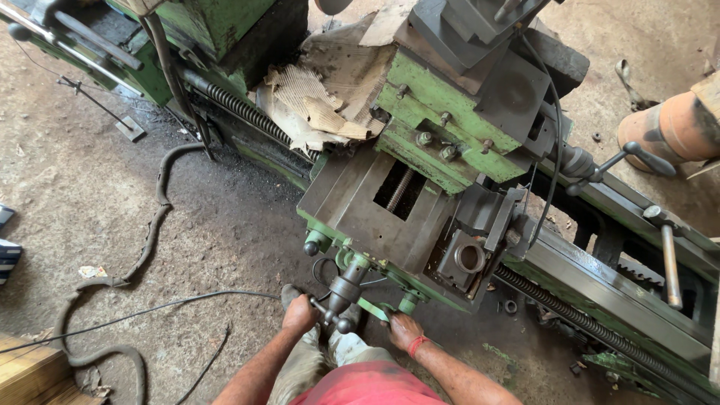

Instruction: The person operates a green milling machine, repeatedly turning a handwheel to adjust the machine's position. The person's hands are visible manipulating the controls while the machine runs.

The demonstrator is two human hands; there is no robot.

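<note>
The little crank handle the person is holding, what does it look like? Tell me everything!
The crank handle is dark, greasy-looking metal with short spokes ending in round knobs. It sticks out from the green machine's front edge, toward the person. The left hand grips it from the side; the right hand rests just beside it.

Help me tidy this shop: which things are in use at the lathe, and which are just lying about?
In use:
left hand on the crank handle
right hand at the green lever
lathe carriage

Lying about:
torn cardboard
hose on the floor
loose nut
orange pipe
</note>
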